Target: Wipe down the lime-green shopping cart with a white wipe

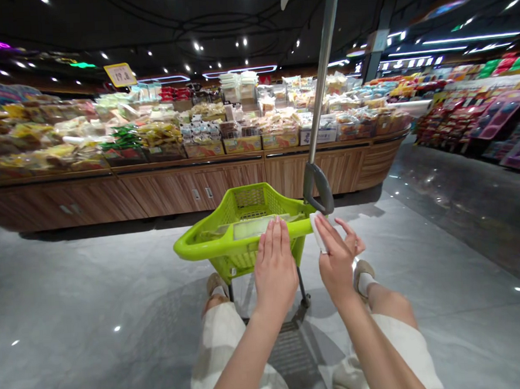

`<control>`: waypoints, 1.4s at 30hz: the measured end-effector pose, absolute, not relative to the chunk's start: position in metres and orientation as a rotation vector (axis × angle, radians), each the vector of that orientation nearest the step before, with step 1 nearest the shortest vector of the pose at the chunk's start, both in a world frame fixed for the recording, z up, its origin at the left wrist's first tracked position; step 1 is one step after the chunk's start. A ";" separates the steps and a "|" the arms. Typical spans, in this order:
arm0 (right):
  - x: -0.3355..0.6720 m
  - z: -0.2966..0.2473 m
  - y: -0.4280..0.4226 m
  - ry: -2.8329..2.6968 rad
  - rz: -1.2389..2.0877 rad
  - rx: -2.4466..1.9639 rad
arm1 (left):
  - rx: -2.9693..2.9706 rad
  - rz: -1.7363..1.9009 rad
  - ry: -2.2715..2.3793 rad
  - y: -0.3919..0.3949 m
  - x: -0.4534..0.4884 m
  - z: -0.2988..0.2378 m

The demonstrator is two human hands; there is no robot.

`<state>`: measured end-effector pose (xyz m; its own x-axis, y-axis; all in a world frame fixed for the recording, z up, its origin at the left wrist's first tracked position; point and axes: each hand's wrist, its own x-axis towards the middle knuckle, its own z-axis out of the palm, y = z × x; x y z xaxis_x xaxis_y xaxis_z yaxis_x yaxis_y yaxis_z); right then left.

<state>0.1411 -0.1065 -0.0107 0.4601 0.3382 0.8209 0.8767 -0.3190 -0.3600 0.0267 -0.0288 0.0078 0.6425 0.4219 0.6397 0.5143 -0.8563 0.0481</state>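
Observation:
A lime-green plastic shopping basket cart [193, 247] stands on the floor in front of me, with a grey pole and handle [318, 182] rising at its right side. My left hand [273, 264] lies flat on the basket's near rim, fingers stretched out together. My right hand [338, 255] is just right of the rim below the grey handle, and its fingers pinch a small white folded piece [319, 233], perhaps paper or a wipe. Something pale and flat lies inside the basket. My legs in light trousers and my shoes show below.
A long wooden display counter [198, 186] piled with packaged snacks runs across the aisle ahead. A yellow price sign [120, 74] hangs above it. Shelves of colourful goods [479, 110] stand at the right. Grey polished floor [72, 300] spreads around the cart.

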 end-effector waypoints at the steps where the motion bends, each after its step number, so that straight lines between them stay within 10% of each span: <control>1: 0.133 -0.010 -0.102 -1.067 -0.777 -1.860 | -2.716 -1.009 -0.783 -0.029 0.027 0.007; 42: 0.152 -0.024 -0.110 -1.116 -0.772 -1.771 | -2.693 -1.023 -0.771 -0.027 0.028 0.004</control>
